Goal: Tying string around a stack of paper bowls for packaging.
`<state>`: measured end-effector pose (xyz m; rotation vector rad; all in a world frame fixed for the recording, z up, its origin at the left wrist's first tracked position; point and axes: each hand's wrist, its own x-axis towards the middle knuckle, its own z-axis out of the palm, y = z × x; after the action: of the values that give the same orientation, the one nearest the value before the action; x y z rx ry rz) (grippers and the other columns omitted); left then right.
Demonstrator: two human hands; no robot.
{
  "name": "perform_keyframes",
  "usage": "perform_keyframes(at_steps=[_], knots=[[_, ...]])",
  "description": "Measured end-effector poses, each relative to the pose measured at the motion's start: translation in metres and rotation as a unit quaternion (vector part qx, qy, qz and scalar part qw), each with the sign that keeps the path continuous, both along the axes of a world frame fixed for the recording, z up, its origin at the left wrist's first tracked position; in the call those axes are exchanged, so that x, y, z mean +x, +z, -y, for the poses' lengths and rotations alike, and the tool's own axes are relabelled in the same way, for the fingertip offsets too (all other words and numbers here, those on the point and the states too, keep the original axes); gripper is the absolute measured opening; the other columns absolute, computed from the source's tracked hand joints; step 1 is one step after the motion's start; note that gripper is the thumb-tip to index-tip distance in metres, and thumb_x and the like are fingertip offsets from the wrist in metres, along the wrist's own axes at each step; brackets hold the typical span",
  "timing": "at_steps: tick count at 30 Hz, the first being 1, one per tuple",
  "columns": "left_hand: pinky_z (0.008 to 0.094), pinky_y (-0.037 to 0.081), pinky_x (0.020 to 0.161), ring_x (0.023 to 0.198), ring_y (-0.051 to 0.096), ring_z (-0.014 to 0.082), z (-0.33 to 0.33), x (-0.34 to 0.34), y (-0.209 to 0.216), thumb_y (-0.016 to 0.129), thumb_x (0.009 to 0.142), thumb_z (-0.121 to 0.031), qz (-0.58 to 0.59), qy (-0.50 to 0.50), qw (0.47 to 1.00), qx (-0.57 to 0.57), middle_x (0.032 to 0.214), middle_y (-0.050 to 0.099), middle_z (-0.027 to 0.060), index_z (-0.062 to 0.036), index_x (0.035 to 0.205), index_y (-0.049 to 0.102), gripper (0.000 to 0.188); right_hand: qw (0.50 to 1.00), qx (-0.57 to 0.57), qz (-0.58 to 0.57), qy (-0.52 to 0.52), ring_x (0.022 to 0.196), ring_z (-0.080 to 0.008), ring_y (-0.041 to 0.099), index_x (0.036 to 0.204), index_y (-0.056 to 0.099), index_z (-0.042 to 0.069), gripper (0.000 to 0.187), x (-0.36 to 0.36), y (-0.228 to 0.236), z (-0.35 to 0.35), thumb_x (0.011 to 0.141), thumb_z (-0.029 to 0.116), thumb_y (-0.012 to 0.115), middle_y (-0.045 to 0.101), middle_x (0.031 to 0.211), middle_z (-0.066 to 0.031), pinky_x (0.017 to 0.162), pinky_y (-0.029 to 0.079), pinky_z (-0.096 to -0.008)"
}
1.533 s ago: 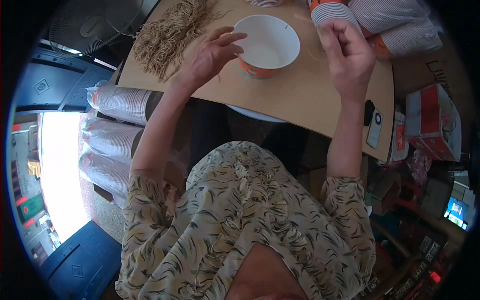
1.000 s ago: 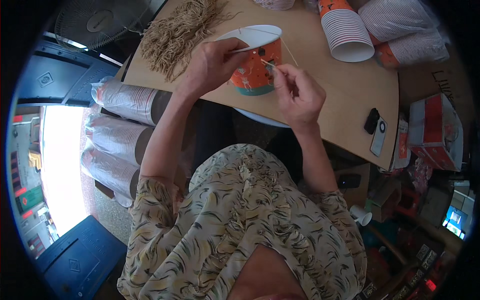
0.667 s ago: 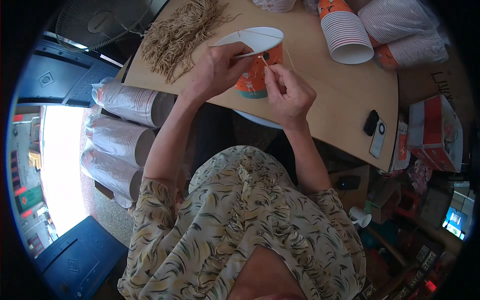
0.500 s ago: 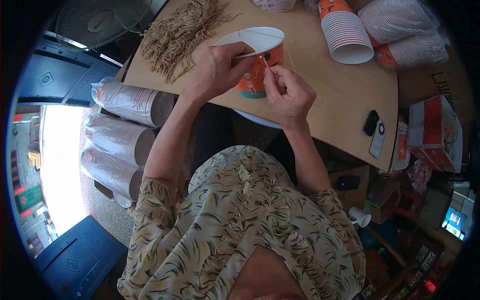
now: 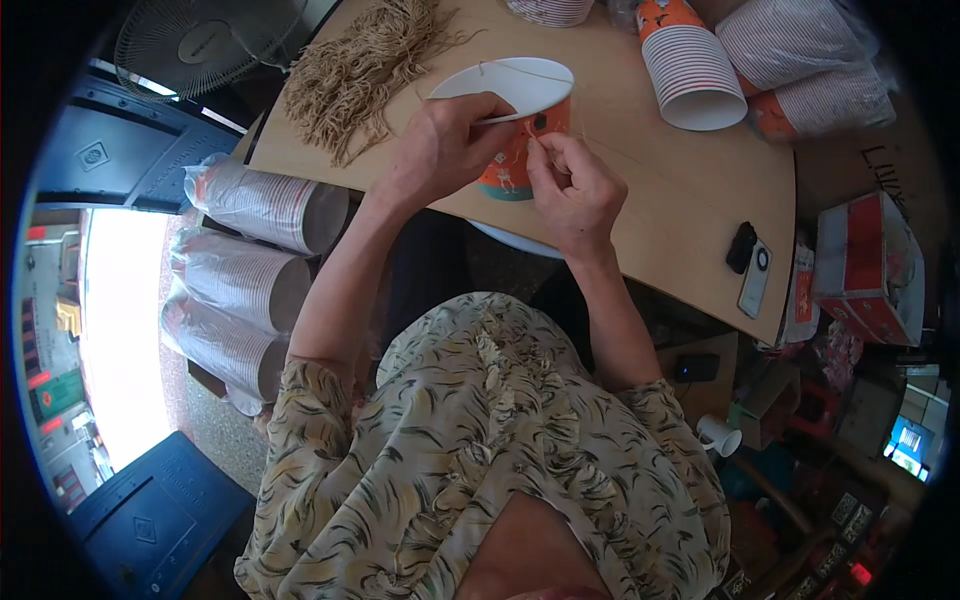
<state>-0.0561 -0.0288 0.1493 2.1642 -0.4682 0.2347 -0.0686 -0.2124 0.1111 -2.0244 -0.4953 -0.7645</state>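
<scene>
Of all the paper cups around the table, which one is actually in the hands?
The single orange-and-white cup at the table's near edge, tilted, held by the left hand with the right hand pinching twine at its side. The others sit nested in stacks.

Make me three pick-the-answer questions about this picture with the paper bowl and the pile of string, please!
1. Where is the pile of tan string pieces?
A. On the wooden tabletop, to the left of the bowl
B. Inside the bowl
C. On the floor

2. What colour is the inside of the orange printed paper bowl?
A. Blue
B. White
C. Black

3. How is the bowl sitting?
A. Flat on the table
B. Upside down
C. Tipped on its side between both hands

Answers:
1. A, the string lies on the brown wooden tabletop left of the bowl.
2. B, the open mouth shows plain white.
3. C, the left hand grips the rim and the right hand pinches a thin string at the bowl's side, with the mouth facing up and away.
</scene>
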Motion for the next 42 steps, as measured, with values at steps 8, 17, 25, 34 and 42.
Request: perform_keyframes(at_steps=[8, 17, 25, 34, 42], knots=[[0.0365, 0.054, 0.063, 0.068, 0.070, 0.0290, 0.004, -0.005, 0.001, 0.066, 0.088, -0.015, 0.001, 0.017, 1.000, -0.018, 0.079, 0.070, 0.0175, 0.0011, 0.098, 0.071, 0.020, 0.999, -0.017, -0.046, -0.013, 0.057, -0.0200, 0.068, 0.084, 0.066, 0.007, 0.011, -0.009, 0.004, 0.002, 0.082, 0.007, 0.076, 0.066, 0.065, -0.0064, 0.052, 0.050, -0.0304], [0.0289, 0.056, 0.068, 0.074, 0.070, 0.0122, 0.005, -0.009, -0.001, 0.071, 0.091, -0.015, -0.006, 0.020, 1.000, 0.011, 0.082, 0.073, 0.0125, 0.0025, 0.101, 0.071, 0.020, 0.997, 0.007, -0.079, -0.012, 0.059, -0.0219, 0.069, 0.083, 0.066, 0.008, 0.010, -0.013, 0.002, 0.003, 0.082, 0.009, 0.076, 0.067, 0.065, -0.0082, 0.053, 0.050, -0.0317], [0.0319, 0.057, 0.066, 0.071, 0.072, 0.0207, 0.009, -0.012, 0.003, 0.074, 0.085, -0.020, 0.005, 0.034, 0.999, -0.004, 0.078, 0.073, 0.0140, 0.0011, 0.095, 0.072, 0.023, 0.998, 0.020, -0.068, 0.002, 0.056, -0.0127, 0.058, 0.085, 0.067, 0.005, 0.010, -0.013, 0.000, 0.001, 0.083, 0.007, 0.076, 0.059, 0.061, -0.0035, 0.051, 0.045, -0.0271], [0.0285, 0.055, 0.062, 0.067, 0.070, 0.0137, 0.011, -0.015, -0.001, 0.076, 0.087, -0.018, 0.025, 0.031, 0.999, -0.003, 0.075, 0.072, 0.0114, 0.0012, 0.094, 0.073, 0.021, 0.995, 0.012, -0.102, 0.010, 0.062, -0.0200, 0.070, 0.084, 0.066, 0.005, 0.012, -0.019, 0.000, 0.003, 0.083, 0.010, 0.078, 0.069, 0.069, -0.0077, 0.055, 0.052, -0.0299], [0.0343, 0.058, 0.065, 0.071, 0.073, 0.0285, 0.012, -0.032, -0.009, 0.074, 0.084, -0.014, -0.019, 0.019, 0.998, -0.050, 0.079, 0.072, 0.0135, -0.0001, 0.090, 0.072, 0.016, 0.971, 0.159, -0.161, 0.083, 0.066, -0.0097, 0.066, 0.105, 0.067, 0.001, 0.018, -0.028, -0.006, 0.006, 0.088, 0.005, 0.073, 0.069, 0.077, -0.0066, 0.060, 0.051, -0.0252]])
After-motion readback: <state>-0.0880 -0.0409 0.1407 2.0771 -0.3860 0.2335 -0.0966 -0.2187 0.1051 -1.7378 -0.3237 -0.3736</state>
